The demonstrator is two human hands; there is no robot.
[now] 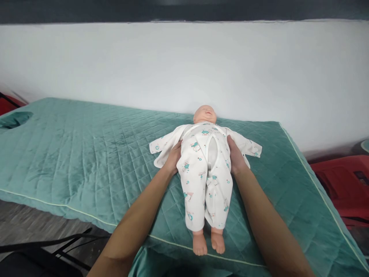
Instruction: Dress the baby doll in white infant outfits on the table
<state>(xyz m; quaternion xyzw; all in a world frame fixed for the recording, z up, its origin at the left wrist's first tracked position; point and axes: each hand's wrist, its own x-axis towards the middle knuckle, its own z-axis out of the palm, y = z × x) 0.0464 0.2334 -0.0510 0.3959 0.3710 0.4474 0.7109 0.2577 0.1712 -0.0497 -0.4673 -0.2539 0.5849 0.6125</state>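
Note:
A baby doll (205, 114) lies on its back on a green quilted bed cover, head towards the wall and bare feet towards me. It wears white printed trousers (193, 184) pulled high over its body, with an oval opening at the crotch. A matching white jacket (165, 144) lies spread beneath it, its sleeves stretched out to both sides. My left hand (174, 157) grips the doll's side at the waist, and my right hand (236, 157) holds the opposite side. The fingers of both hands are partly hidden behind the doll and its clothes.
The green quilted cover (86, 154) extends far to the left and ends against a white wall (115, 61). A red plastic stool (343, 184) stands beyond the right edge. Black chair parts (37, 261) are at the lower left.

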